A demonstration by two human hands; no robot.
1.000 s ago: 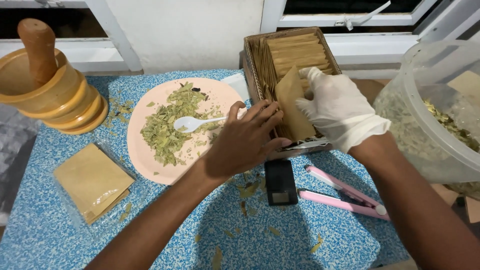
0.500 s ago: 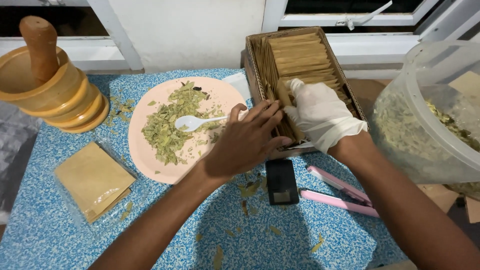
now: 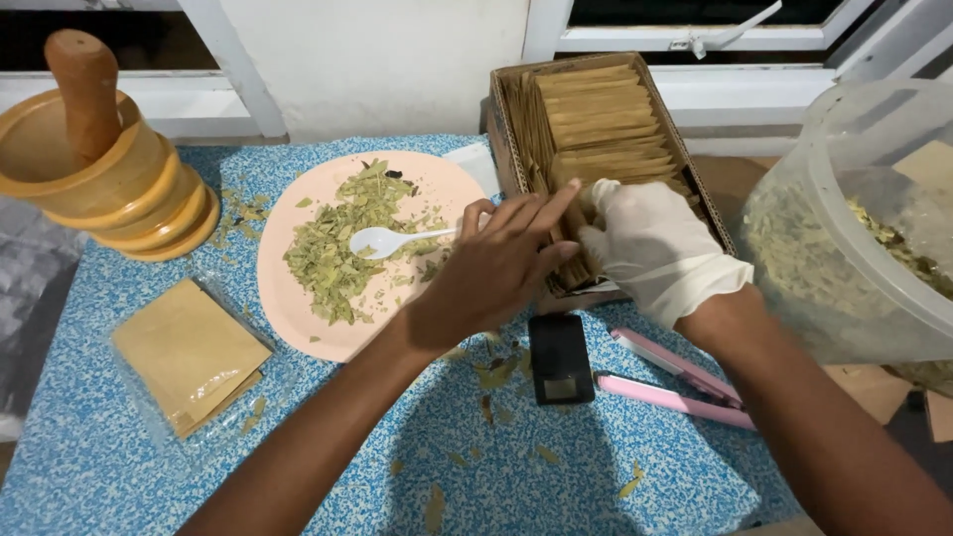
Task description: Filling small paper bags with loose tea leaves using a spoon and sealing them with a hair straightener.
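You have two hands in view: one bare left hand and one white-gloved right hand. On the desk you have one cardboard box of many brown sachets, too many to count, one pink plate, one white spoon, one wooden mortar with one pestle, one black scale, one pink sealer, one clear tub.

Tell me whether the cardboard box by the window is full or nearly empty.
Nearly full. The cardboard box is packed with rows of brown paper packets standing on edge from back to front, where both hands press.
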